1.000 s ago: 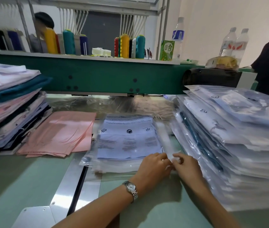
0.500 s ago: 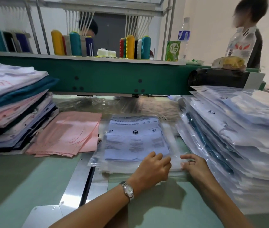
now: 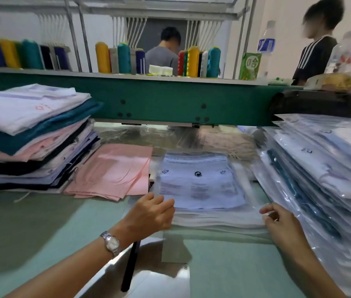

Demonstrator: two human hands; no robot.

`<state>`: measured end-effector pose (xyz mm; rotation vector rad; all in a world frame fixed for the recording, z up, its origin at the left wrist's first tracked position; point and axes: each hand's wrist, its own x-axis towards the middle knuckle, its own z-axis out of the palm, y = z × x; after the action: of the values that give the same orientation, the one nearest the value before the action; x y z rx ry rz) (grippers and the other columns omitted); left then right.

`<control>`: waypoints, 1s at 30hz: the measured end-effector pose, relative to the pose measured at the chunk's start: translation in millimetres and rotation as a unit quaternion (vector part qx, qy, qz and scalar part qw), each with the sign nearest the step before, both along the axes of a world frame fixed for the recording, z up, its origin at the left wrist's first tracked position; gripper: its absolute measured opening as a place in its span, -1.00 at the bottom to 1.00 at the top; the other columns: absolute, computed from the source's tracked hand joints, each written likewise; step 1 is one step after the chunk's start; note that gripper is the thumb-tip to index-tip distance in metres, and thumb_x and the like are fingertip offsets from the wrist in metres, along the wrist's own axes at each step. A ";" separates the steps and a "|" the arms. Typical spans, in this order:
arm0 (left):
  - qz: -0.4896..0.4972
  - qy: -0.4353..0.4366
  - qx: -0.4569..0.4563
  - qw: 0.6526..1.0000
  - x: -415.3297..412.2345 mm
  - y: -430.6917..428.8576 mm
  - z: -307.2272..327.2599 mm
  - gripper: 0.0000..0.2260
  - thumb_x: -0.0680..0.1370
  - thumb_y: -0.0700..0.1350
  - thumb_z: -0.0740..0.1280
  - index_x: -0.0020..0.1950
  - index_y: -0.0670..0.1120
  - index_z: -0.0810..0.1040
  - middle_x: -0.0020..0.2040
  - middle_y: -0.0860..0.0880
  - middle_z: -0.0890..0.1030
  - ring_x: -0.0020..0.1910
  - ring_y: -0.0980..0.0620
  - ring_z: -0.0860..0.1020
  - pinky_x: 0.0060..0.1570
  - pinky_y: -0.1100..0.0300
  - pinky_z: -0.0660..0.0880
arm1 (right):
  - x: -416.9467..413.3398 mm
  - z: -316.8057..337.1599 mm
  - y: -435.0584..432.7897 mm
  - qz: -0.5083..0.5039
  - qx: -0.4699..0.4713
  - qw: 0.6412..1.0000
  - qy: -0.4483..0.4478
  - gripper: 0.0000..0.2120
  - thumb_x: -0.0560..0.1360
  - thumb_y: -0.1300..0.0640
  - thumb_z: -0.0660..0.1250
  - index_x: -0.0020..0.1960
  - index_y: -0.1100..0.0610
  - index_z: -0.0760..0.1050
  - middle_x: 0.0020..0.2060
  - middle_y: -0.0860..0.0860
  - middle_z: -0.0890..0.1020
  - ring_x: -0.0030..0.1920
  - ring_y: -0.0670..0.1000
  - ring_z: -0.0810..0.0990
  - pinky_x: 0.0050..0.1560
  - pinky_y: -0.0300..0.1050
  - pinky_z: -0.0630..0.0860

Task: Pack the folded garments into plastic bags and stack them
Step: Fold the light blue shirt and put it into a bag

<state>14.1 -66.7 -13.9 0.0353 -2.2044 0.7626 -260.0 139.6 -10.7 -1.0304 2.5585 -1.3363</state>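
The garments (image 3: 30,134) sit stacked at far left, with a pink garment (image 3: 114,171) flat beside them, none bagged here yet. The left hand (image 3: 152,214) has slid from the right corner of the bags (image 3: 200,186) to the left one, knuckles up, fingers curled onto the near edge. The right hand (image 3: 277,220) stayed right, thumb and forefinger pinching the top film. Spread like that, I'd say they're opening one. The packed pile (image 3: 325,168) stands rightmost.
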 end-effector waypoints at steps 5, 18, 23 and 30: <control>0.007 -0.002 -0.008 1.000 37.5 -16.8 -1.9 -0.81 0.42 -0.20 0.38 -0.36 -0.04 0.45 -0.34 0.01 0.42 -0.42 -0.02 0.37 -0.42 0.12 0.34 | 0.1 2.1 1.5 0.001 -0.009 1.000 0.005 -0.78 0.47 0.35 0.32 -0.18 0.04 0.55 -0.33 0.07 0.57 -0.33 0.13 0.51 -0.28 -0.06 0.37; 0.138 0.056 0.361 0.921 34.1 -39.5 13.9 -0.80 0.54 0.17 0.22 -0.15 0.08 0.47 -0.23 0.17 0.51 -0.32 0.17 0.46 -0.34 0.22 0.42 | 10.7 26.0 -9.9 -0.028 0.218 0.955 0.197 -0.93 0.46 0.03 0.26 -0.18 -0.03 0.49 -0.27 -0.03 0.61 -0.22 0.08 0.54 -0.29 -0.14 0.34; 0.247 0.011 0.590 0.769 -2.6 -71.2 12.4 -0.59 0.63 0.14 0.19 -0.32 -0.07 0.41 -0.39 -0.01 0.51 -0.41 0.01 0.44 -0.37 0.15 0.28 | -1.8 34.6 -48.6 -0.035 0.225 0.950 0.213 -0.78 0.48 0.05 0.20 -0.30 0.13 0.36 -0.28 0.08 0.48 -0.15 0.18 0.52 -0.26 -0.09 0.36; 0.222 0.051 0.676 0.701 -25.3 -82.1 7.9 -0.53 0.57 0.03 0.36 -0.48 -0.06 0.31 -0.52 0.00 0.30 -0.50 0.06 0.27 -0.46 0.20 0.14 | -24.4 32.2 -112.8 0.031 0.119 0.985 -0.124 -0.78 0.56 0.10 0.20 -0.06 0.26 0.45 -0.32 0.12 0.50 -0.36 0.06 0.45 -0.33 -0.15 0.30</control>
<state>-11.2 -148.8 -6.1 1.3202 -2.1557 -0.7908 -284.4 26.8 21.5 -0.8361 2.4058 -1.0387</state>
